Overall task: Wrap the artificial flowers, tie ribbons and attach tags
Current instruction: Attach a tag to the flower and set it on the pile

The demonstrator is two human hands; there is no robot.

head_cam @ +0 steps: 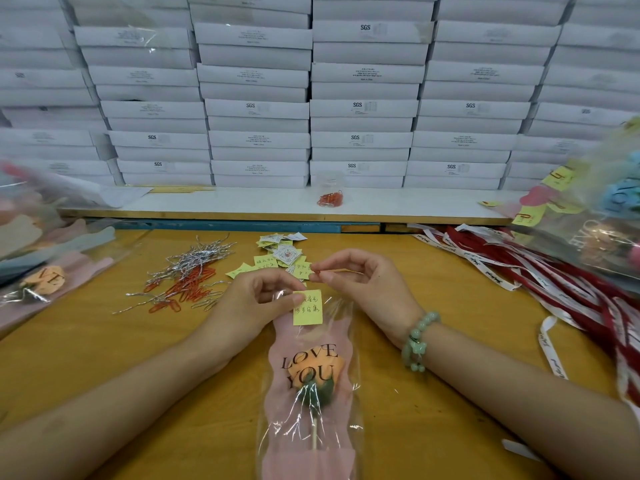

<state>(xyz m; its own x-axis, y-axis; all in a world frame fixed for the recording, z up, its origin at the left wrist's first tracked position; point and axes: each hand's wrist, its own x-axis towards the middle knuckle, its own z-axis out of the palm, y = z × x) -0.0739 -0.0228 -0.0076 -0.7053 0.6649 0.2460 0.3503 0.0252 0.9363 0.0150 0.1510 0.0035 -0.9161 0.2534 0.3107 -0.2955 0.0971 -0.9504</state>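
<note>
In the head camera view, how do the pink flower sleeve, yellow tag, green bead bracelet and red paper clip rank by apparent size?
1. pink flower sleeve: largest by far.
2. green bead bracelet and yellow tag: look alike, so unranked.
3. red paper clip: smallest, partly hidden in the right hand fingertips.

The sleeve (341,344) is seen to be clear, glossy plastic, creased and glinting, backed with matt pink. The tag (307,308) is made of matt yellow paper. The flower (313,370) looks soft and matt. The table (450,341) is finished in smooth wood with a low sheen. The ties (194,258) are shiny silver metal. The clip (318,270) and the loose clips (188,285) are red-coated wire. The ribbons (554,282) look like satin cloth. The boxes (258,109) are matt white card.
</note>
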